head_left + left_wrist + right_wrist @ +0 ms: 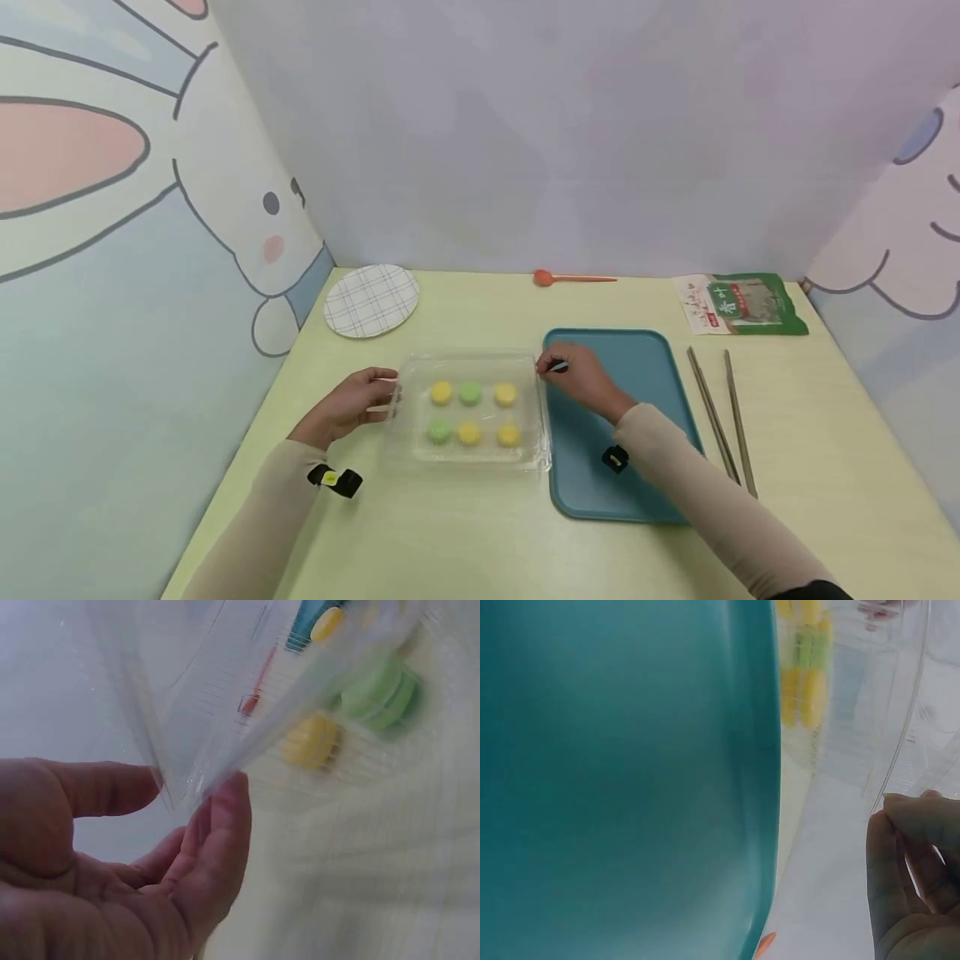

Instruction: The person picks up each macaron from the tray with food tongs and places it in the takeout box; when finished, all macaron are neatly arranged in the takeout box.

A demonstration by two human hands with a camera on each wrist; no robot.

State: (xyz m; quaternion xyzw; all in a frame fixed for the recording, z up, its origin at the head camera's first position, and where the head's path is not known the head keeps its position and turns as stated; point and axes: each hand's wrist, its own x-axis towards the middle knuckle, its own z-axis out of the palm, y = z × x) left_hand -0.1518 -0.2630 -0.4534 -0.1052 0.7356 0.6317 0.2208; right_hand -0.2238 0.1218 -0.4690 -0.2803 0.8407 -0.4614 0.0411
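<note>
A clear plastic clamshell box (468, 457) sits in the middle of the table, with several yellow and green macarons (469, 393) in two rows inside it. The left hand (352, 406) holds its left edge. The left wrist view shows the thumb on one plastic panel and the fingertips (231, 796) on the other, the two spreading apart in a V. At the far right corner, the right hand (581, 379) pinches the edge of the lid (907, 727) between thumb and forefinger. That lid edge stands raised above the macarons in the right wrist view.
Right beside the box lies a blue-green tray (622, 492), partly under the right forearm. Metal tongs (733, 408) lie beyond it. Along the back are a checked plate (371, 301), an orange spoon (545, 278) and a green-and-white food packet (741, 305).
</note>
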